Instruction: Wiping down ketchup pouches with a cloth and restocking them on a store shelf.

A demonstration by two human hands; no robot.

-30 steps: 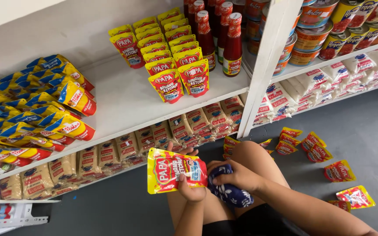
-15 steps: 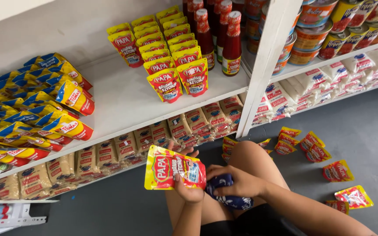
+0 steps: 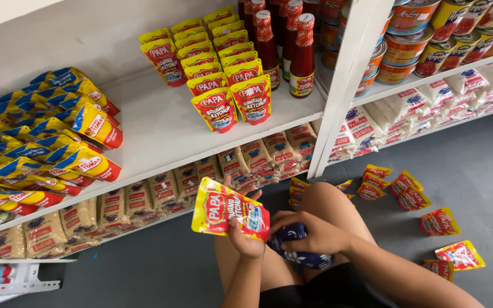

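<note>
My left hand [image 3: 245,238] grips a red and yellow sauce pouch [image 3: 223,207] by its lower edge and holds it up in front of the shelf. My right hand [image 3: 309,234] rests just to the right, pressed on a dark blue patterned cloth [image 3: 299,256] that lies on my lap. Upright rows of the same pouches [image 3: 223,63] stand on the white shelf [image 3: 161,137] above.
Several loose pouches [image 3: 406,197] lie on the grey floor at right. Red sauce bottles [image 3: 298,48] stand beside the white upright post [image 3: 349,80]. Blue-yellow packs [image 3: 58,142] fill the shelf's left; brown sugar bags [image 3: 144,199] fill the lower shelf. Cans [image 3: 429,34] at top right.
The pouch in my left hand has risen slightly and tilted toward the shelf. My right hand has slid over the blue cloth on my lap.
</note>
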